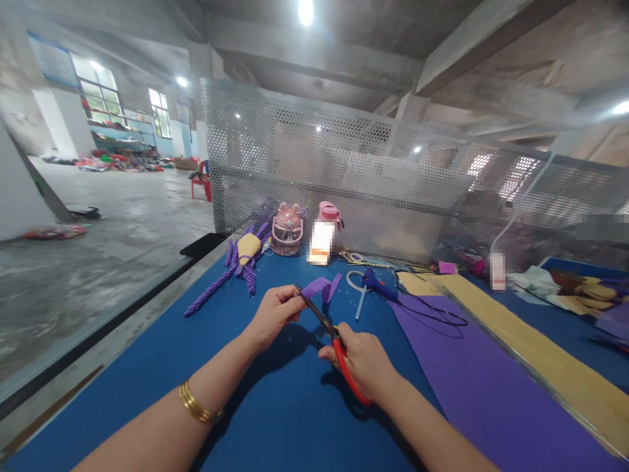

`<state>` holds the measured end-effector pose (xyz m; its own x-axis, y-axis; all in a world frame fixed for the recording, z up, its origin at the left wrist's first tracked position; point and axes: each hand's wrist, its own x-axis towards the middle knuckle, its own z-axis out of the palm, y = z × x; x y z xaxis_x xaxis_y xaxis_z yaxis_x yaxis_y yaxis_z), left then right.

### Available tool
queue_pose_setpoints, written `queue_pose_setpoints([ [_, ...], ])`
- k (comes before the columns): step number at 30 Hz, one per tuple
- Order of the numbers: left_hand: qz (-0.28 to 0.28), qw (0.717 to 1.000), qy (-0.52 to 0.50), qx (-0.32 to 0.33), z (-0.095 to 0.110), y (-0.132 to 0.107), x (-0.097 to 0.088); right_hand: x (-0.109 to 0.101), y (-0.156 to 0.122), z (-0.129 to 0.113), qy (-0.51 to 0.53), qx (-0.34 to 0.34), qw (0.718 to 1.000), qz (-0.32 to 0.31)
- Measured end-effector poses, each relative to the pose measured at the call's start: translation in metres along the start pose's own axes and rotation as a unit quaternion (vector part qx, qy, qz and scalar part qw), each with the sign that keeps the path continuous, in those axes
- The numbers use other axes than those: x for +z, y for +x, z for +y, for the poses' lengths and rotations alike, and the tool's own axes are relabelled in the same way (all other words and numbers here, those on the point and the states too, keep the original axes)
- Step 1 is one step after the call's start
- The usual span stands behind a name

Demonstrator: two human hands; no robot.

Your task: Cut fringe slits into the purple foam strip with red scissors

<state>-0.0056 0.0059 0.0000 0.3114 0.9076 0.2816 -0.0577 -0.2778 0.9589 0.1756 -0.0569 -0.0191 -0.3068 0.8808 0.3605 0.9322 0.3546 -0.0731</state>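
Note:
My left hand (278,314), with gold bangles at the wrist, pinches one end of a curled purple strip (316,288) above the blue table (236,387). My right hand (366,360) grips a pair of scissors (345,372) with red handles and dark blades. Those blades slant up to the left, and their tips meet the strip close to my left fingertips. Whether they are cutting into it cannot be made out. The strip's free end curls off to the right.
Purple braided stems with a yellow piece (249,248) lie at the back left. Behind stand a pink bear-eared container (287,229) and a pink-lidded bottle (329,211). A blue glue gun (381,286), purple sheet (472,367) and yellow sheet (535,341) lie right. A perforated metal screen (344,164) closes the back.

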Motion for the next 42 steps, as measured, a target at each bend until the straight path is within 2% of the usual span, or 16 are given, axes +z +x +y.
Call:
queue_pose_setpoints([
  [29, -0.020, 1.000, -0.021, -0.004, -0.0022, 0.0022, -0.0037, -0.0013, 0.0000, -0.0007, 0.022, 0.000, 1.000, 0.000],
  [37, -0.022, 0.999, -0.026, -0.019, -0.0026, 0.0023, -0.0046, -0.0060, 0.0000, -0.0021, 0.124, 0.025, 0.991, -0.034],
  [42, -0.024, 0.999, -0.040, -0.017, -0.0037, 0.0029, -0.0054, -0.0078, 0.0002, 0.0000, 0.245, 0.017, 0.968, -0.056],
])
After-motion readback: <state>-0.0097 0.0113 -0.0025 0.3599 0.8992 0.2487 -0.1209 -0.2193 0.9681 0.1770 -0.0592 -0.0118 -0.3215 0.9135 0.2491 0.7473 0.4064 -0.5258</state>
